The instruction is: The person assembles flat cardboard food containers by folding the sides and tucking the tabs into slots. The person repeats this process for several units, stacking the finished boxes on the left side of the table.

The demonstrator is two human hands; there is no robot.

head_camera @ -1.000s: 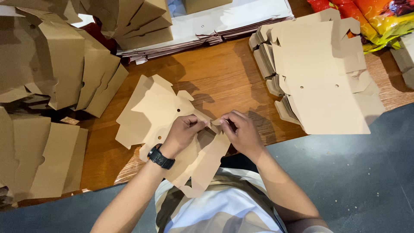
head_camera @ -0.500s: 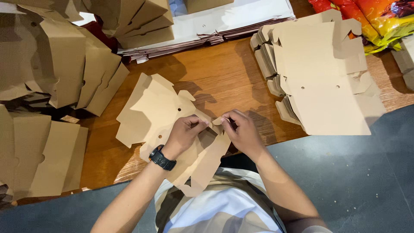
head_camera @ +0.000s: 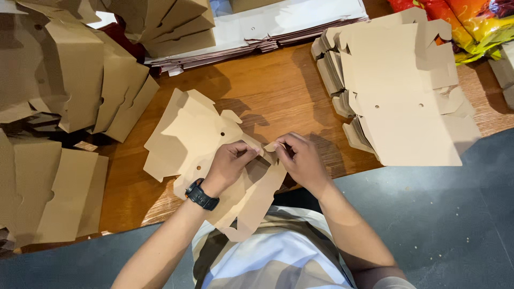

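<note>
Presently, along the table's left edge sit stacks of folded cartons. At the near edge, centre, lies the flat carton blank, its long axis running diagonally from far left toward the near edge, where its lower end overhangs. The left hand — a black watch at its wrist — and the right hand both pinch a small flap at the blank's right side, fingers narrow. Judged step: creasing that flap; the next move calls for a firm, even fold. A stack of flat blanks occupies the far right.
</note>
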